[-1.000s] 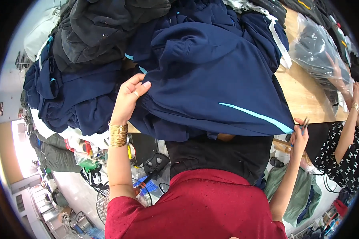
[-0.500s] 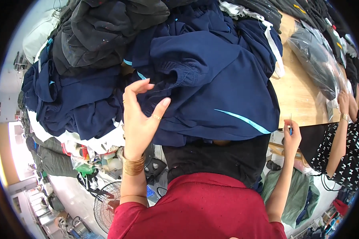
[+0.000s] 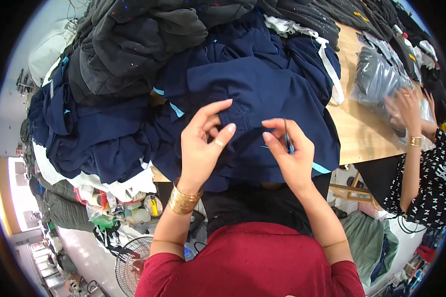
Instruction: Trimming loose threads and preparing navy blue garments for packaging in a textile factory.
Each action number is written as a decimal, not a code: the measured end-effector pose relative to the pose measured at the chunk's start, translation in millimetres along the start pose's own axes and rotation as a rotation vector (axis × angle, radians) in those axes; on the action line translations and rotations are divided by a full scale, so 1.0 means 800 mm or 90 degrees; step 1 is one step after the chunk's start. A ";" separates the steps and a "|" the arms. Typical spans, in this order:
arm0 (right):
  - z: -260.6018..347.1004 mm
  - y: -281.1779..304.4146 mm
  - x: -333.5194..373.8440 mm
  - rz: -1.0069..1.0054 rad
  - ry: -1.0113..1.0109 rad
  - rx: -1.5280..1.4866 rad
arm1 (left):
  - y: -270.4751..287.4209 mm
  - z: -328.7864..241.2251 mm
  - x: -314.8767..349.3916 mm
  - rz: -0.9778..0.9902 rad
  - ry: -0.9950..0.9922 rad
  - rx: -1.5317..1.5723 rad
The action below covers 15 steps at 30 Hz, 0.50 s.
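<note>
A navy blue garment (image 3: 282, 94) with light blue trim lies spread in front of me, with a gathered, elastic-looking edge near its middle. My left hand (image 3: 203, 141) is over this edge, thumb and index finger apart and the other fingers curled; nothing shows between them. On the garment's right part is my right hand (image 3: 295, 156), its fingers closed around small blue thread snips (image 3: 289, 144) whose thin dark tip points away from me. Whether the left fingertips touch the cloth I cannot tell.
Dark grey garments (image 3: 134, 49) are heaped at the far left, above more navy clothing (image 3: 99, 133). On the right, a co-worker's hands (image 3: 406, 109) rest on a clear plastic bag (image 3: 376, 74) of dark clothing on the wooden table (image 3: 352, 133). A fan (image 3: 134, 262) stands lower left.
My right hand has come in from the table's right edge to the garment, carrying the thread snips. My left hand has shifted right and the gathered edge now lies flatter. The co-worker's hands have moved onto the bag.
</note>
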State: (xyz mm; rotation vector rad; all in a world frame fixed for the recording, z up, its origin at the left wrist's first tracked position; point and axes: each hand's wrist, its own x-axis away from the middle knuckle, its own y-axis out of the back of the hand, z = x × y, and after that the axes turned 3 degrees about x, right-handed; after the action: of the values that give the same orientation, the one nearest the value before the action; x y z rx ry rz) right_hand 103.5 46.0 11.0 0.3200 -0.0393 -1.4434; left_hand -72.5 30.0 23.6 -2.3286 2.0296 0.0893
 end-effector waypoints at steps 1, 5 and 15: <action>0.012 0.003 0.005 0.033 -0.018 -0.042 | 0.003 0.003 0.007 -0.003 0.002 0.011; 0.090 0.039 0.033 0.262 0.031 -0.535 | 0.000 0.001 0.023 -0.034 0.019 0.071; 0.133 0.055 0.024 0.474 0.268 -0.642 | 0.000 0.016 0.028 -0.055 0.010 0.099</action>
State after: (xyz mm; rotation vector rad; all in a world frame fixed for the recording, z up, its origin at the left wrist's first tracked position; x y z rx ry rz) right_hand 125.2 10.5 119.8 -0.2253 0.8079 -0.5071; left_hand -69.4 8.9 9.0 -2.3238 1.8653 -0.0872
